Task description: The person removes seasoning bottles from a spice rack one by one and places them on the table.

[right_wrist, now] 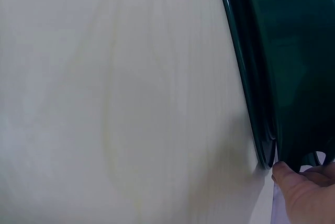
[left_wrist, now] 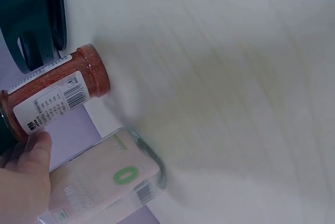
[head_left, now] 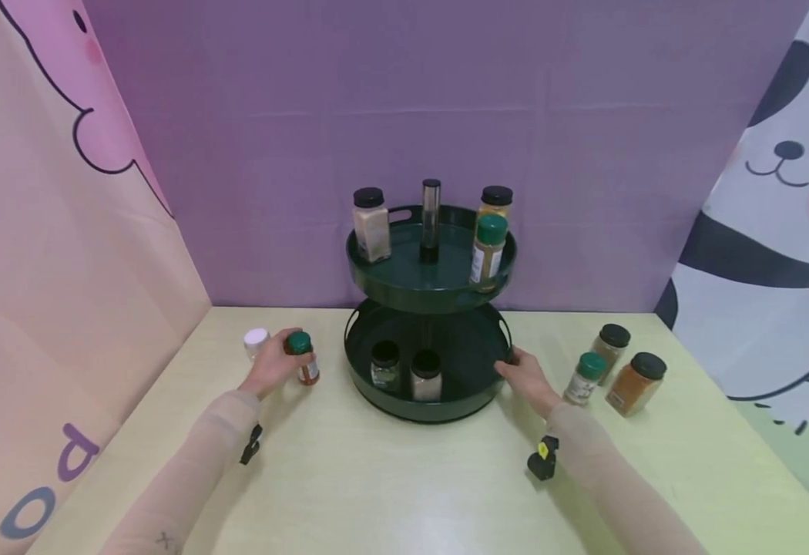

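My left hand (head_left: 270, 368) pinches a spice jar (left_wrist: 57, 90) of red powder near its green cap (head_left: 298, 341). Whether its base touches the table I cannot tell. Close by that hand stands a white-capped container (head_left: 256, 338), partly hidden; its clear, pale-filled body (left_wrist: 110, 174) shows in the left wrist view. On the other side, my right hand (head_left: 529, 379) grips the right rim of the lower tray (right_wrist: 298, 67) beside its handle slot. That tray belongs to a dark green two-tier rack (head_left: 418, 299). Two black-capped jars, one left (head_left: 385, 367) and one right (head_left: 426, 376), stand in it.
The upper tray (head_left: 404, 281) carries a pale jar (head_left: 373, 231) on its left, and a green-capped jar (head_left: 488, 250) before a black-capped one (head_left: 496, 202) on its right. Right of the rack stand a green-capped jar (head_left: 585, 378), an orange jar (head_left: 635, 385) and another black-capped jar (head_left: 610, 347).
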A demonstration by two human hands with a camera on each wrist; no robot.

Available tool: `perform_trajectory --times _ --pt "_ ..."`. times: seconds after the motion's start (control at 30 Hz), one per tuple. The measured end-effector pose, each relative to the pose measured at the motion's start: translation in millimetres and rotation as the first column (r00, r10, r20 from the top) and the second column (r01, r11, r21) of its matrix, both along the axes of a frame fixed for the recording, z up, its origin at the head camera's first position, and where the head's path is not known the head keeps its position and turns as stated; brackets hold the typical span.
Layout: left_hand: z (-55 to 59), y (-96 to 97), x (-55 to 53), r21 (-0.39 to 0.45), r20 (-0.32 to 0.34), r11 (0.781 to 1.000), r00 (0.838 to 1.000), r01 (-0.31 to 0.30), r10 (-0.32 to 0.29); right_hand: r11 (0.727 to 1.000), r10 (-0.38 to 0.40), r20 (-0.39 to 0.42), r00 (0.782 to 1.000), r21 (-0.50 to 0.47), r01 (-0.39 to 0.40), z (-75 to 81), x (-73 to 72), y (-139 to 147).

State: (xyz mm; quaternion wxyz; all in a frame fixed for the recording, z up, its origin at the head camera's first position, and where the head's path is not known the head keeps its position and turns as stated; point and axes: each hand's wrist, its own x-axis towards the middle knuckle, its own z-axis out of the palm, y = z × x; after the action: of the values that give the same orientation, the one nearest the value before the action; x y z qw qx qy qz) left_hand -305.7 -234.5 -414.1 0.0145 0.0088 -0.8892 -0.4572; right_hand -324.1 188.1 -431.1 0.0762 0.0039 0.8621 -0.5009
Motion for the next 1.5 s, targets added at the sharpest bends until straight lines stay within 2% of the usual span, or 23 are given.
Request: perform_trajectory --times 0.27,0.6,0.83,1.0,1.23,1.5 --pt "11.4 -0.2 0.8 0.027 -0.05 0.999 0.998 0.026 -0.025 1.0 -0.009 0.027 1.0 0.0 0.009 0.0 -3.1 -1" --pt "24.4 2.6 0.5 0.011 -0.066 0.998 0.996 0.061 -0.06 1.0 0.007 0.02 1.0 -0.012 -0.007 1.9 -2.1 0" --pt "46.4 8.4 3.0 -0.076 -0.08 0.993 0.992 0.09 -0.097 1.0 0.012 0.026 1.0 -0.006 -0.012 1.2 -0.9 -1" --pt "59.2 15.6 2.5 -0.086 -0.08 0.988 0.988 0.125 -0.132 1.0 0.016 0.0 1.0 -0.016 -0.016 -0.5 -1.7 1" --pt "61.4 29.3 6.6 -0.071 -0.071 0.975 0.974 0.208 -0.213 1.0 0.013 0.004 1.0 -0.015 -0.013 -1.1 -2.2 1" --pt "60.4 44.5 11.4 -0.046 -0.022 0.957 0.958 0.286 -0.288 1.0 0.006 0.0 1.0 -0.024 -0.006 -1.7 -2.8 0"
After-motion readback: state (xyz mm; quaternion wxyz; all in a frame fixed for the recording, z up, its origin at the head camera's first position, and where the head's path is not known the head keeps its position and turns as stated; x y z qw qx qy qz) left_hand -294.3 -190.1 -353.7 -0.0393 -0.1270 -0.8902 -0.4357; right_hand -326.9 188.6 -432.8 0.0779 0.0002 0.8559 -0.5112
